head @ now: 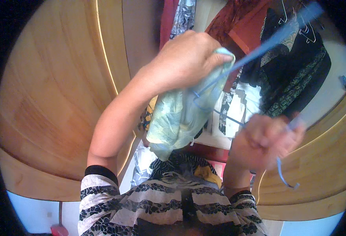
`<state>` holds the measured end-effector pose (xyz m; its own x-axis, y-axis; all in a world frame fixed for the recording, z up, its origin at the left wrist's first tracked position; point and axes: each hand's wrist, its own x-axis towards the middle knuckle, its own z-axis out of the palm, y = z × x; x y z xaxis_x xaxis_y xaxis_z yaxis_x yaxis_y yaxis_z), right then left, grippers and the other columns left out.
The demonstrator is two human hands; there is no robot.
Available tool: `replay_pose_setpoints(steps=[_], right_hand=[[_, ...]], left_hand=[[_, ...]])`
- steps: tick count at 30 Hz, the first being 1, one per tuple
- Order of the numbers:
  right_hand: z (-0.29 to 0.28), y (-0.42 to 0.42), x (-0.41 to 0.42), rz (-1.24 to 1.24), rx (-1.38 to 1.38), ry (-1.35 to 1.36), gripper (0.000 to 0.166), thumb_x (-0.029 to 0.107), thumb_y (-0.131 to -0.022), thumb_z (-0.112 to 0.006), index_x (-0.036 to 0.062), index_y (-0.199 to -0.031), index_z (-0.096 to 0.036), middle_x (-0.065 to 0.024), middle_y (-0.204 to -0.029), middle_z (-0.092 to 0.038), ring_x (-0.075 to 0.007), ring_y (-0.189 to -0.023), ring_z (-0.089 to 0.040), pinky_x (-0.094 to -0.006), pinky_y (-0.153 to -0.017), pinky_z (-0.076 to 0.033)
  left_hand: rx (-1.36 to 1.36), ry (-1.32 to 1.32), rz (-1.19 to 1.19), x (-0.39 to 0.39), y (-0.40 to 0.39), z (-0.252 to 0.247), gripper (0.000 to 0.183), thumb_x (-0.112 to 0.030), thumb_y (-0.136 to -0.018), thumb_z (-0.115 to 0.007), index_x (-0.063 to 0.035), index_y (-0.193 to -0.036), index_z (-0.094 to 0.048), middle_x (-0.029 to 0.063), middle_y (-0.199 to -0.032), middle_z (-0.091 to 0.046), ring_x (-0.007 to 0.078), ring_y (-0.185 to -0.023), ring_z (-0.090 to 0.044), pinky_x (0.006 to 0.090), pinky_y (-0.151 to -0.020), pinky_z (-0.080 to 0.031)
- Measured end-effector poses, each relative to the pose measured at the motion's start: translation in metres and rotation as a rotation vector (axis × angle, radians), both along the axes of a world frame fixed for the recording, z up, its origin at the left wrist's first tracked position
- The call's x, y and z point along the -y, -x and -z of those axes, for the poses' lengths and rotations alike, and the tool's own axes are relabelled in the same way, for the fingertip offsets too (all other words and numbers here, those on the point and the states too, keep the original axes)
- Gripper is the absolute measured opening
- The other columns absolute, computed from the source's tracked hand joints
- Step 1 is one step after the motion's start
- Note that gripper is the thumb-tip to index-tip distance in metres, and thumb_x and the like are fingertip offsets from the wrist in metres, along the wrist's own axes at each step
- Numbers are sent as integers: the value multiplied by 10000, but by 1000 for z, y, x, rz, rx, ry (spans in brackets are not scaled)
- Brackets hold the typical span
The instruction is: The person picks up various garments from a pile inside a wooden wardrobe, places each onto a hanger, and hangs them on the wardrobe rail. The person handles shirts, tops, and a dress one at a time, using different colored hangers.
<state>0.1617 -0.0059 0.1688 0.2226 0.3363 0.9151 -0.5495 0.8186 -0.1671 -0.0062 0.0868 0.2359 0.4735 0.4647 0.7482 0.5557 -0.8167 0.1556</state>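
My left hand [190,56] grips the upper edge of a pale green and yellow patterned cloth [173,118], which hangs folded below it. My right hand [267,141], blurred by motion, is closed around a blue clothes hanger [261,48]. The hanger's hook end sticks out below the right hand. One corner of the hanger overlaps the front of the cloth, while its long bar slants up to the far right as a blur. Whether the cloth is looped over the bar I cannot tell.
Wooden wardrobe doors [52,103] stand swung out at left and right. Inside hang a dark patterned garment [294,73], red clothing [249,29] and bare wire hangers [308,32]. White and black folded fabric [235,109] lies on a shelf. A yellow cloth [207,174] lies low, near my body.
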Motion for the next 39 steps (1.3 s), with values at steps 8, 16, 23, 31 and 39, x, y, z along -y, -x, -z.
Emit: replay_pose_setpoints(steps=[8,16,23,31,39], right_hand=[[5,7,-24,333,105,378,276,87,-937,-491,-70,-1163,-515,15,-571,-447,-22,-459,-342,-172,-412,-252],[18,-8,-42,628,378,191,224,98,-921,-526,-55,-1069,-599,3,-634,-503,-34,-487,-396,-184,-434,-279],[37,-37,-59,-19,346,482,209,105,-915,-548,2,-1086,-611,-25,-661,-527,-69,-499,-410,-203,-450,-307],[55,-38,-90,-112,107,395,216,83,-896,-557,-44,-1068,-590,-108,-779,-586,-149,-691,-514,-256,-643,-400],[36,-64,-78,164,479,584,166,85,-846,-619,-43,-948,-649,-88,-734,-629,-142,-648,-570,-264,-639,-440]], left_hand=[[243,84,17,-25,40,-7,400,-335,-957,-507,44,-882,-609,17,-652,-580,57,-637,-502,283,-593,-459],[313,-18,-108,-30,34,-14,351,-306,-887,-565,30,-802,-619,241,-675,-561,391,-623,-548,399,-613,-453],[524,362,235,-41,51,-22,260,-255,-920,-588,-10,-905,-673,-6,-755,-643,48,-668,-570,217,-614,-475],[201,284,260,-38,44,-69,320,-294,-895,-619,13,-841,-692,-28,-684,-606,37,-653,-521,223,-595,-451],[212,315,289,-28,53,-66,308,-274,-918,-594,-13,-783,-687,-60,-671,-595,18,-604,-512,204,-531,-428]])
